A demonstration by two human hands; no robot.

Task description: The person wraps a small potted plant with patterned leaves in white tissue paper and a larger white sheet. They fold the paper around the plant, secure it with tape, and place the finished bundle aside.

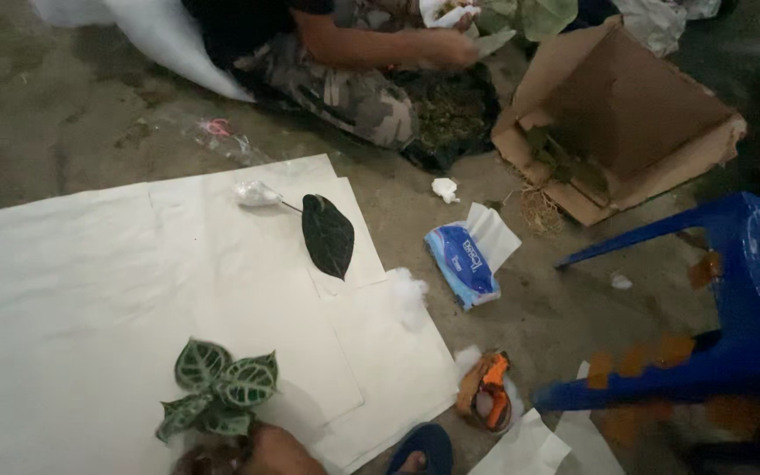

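The fingers cannot be made out: only one hand (pixel 261 453) of the wearer shows, at the bottom edge, partly cut off, and which hand it is cannot be told. It sits at the base of a small plant with white-veined green leaves (pixel 220 385), which stands on the near part of the white paper sheet (pixel 72 290). Farther up the sheet lies a single dark leaf (pixel 328 236), its stem wrapped in a white wad (pixel 257 193). Right of the sheet lie a blue tissue pack (pixel 464 262) and an orange tape dispenser (pixel 488 391). Beyond, another person's hand (pixel 450 46) works over a dark bag (pixel 450 114), beside an open cardboard box (pixel 626 114). A blue plastic chair (pixel 732 299) stands far right.
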